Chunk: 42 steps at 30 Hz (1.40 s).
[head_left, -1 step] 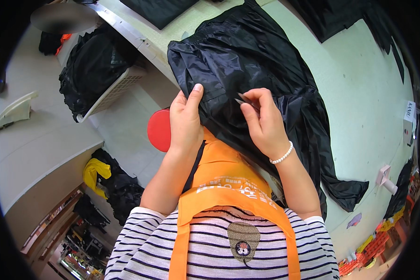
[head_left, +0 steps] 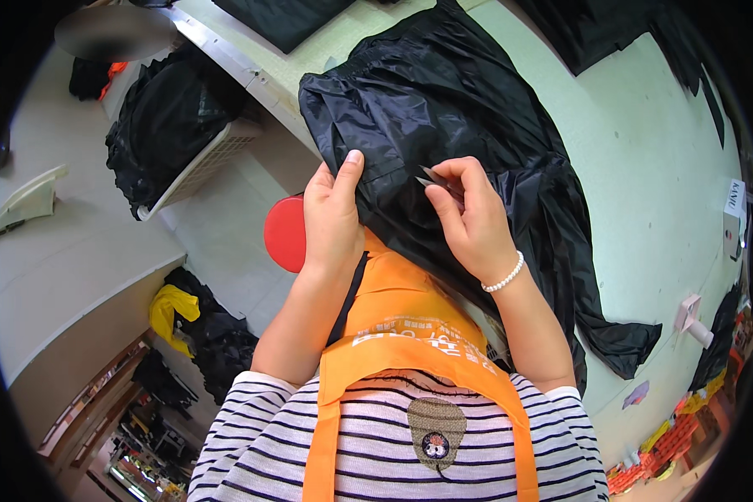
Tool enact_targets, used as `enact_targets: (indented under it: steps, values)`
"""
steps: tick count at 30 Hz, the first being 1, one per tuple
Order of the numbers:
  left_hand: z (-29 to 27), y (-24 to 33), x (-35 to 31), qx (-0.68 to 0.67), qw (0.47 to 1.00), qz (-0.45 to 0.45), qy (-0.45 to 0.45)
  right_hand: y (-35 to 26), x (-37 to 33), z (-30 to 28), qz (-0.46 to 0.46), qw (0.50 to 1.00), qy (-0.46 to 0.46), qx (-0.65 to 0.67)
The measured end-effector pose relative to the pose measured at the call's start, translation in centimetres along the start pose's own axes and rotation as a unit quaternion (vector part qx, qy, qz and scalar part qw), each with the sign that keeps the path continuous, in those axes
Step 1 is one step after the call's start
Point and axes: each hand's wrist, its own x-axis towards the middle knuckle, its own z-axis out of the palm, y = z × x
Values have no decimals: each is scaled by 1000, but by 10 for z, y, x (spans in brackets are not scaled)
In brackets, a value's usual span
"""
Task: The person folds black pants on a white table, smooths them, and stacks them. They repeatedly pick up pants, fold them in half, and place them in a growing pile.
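Observation:
A shiny black garment (head_left: 443,109) with a gathered edge lies spread over the pale table and hangs toward my lap. My left hand (head_left: 333,205) is closed on its near left edge, thumb on top and fingers underneath, hidden by the cloth. My right hand (head_left: 473,217), with a white bead bracelet at the wrist, is closed around small thread snips (head_left: 427,178). Their two pointed metal blades stick out past thumb and forefinger, slightly apart, over the cloth near a seam. The rest of the snips is hidden inside the hand.
A white plastic basket (head_left: 201,163) heaped with black cloth stands at the left. Beside my left hand is a round red stool top (head_left: 284,234). More black fabric (head_left: 577,33) lies across the far side of the pale table (head_left: 636,167).
My right hand and the snips have shifted slightly to the left over the cloth. My left hand keeps its place and its hold.

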Motion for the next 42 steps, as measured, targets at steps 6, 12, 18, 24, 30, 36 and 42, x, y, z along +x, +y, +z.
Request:
enact_targets:
  steps: [6, 12, 18, 24, 30, 36, 42]
  values:
    - [0, -1, 0, 15, 1000, 8, 1, -14, 3, -4, -25, 999, 3, -39]
    - [1, -1, -1, 48, 999, 17, -8, -15, 22, 3, 20, 998, 0, 51]
    - [1, -1, -3, 45, 999, 26, -14, -5, 30, 3, -61, 995, 70, -41]
    - [-3, -3, -1, 16, 1000, 15, 6, -8, 16, -7, -13, 995, 99, 13]
    - [-1, -4, 1, 14, 1000, 15, 5, -20, -3, -5, -14, 997, -23, -68]
    - [0, -1, -1, 66, 998, 18, 7, -16, 10, 1, -42, 992, 19, -118]
    - [5, 0, -3, 71, 996, 46, -16, -21, 17, 0, -57, 985, 3, -160]
